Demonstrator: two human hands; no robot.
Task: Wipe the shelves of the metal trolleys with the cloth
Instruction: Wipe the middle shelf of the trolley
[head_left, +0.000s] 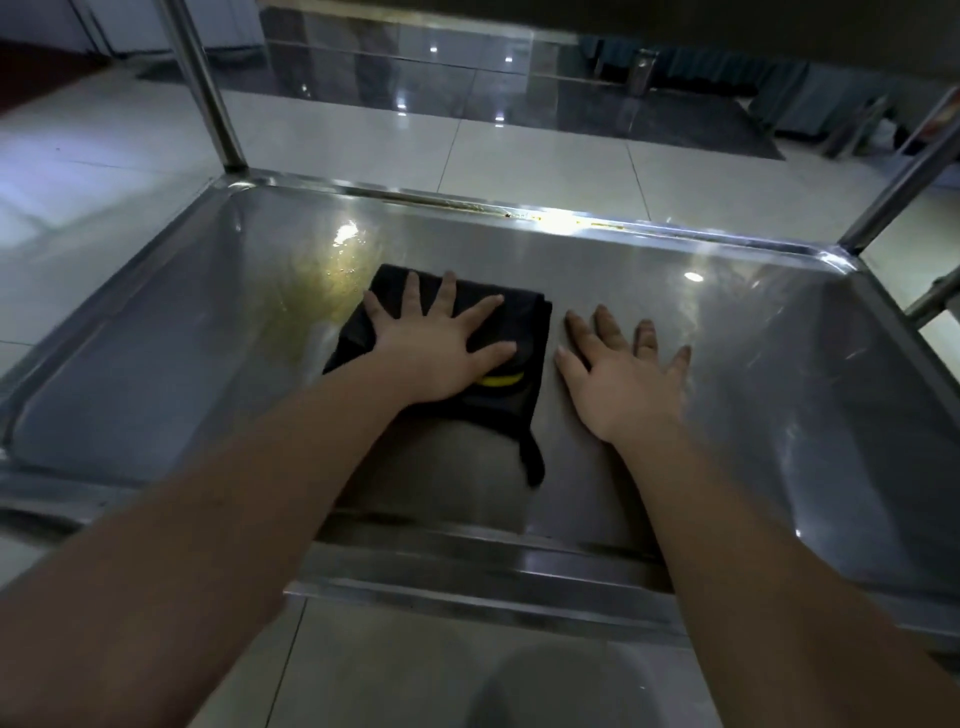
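Observation:
A folded black cloth (519, 322) with a yellow mark lies near the middle of a stainless steel trolley shelf (779, 395). My left hand (441, 348) lies flat on top of the cloth, fingers spread and straight, pressing it down. Just right of the cloth, my right hand (623, 374) rests flat on the bare metal with its fingers spread. A yellowish greasy smear (317, 291) marks the shelf directly left of the cloth.
Upright trolley posts rise at the back left (208, 88) and back right (904, 176) corners. The shelf has a raised rim (467, 200) with grime along its far edge. An upper shelf overhangs at the top. A pale tiled floor (545, 150) surrounds the trolley.

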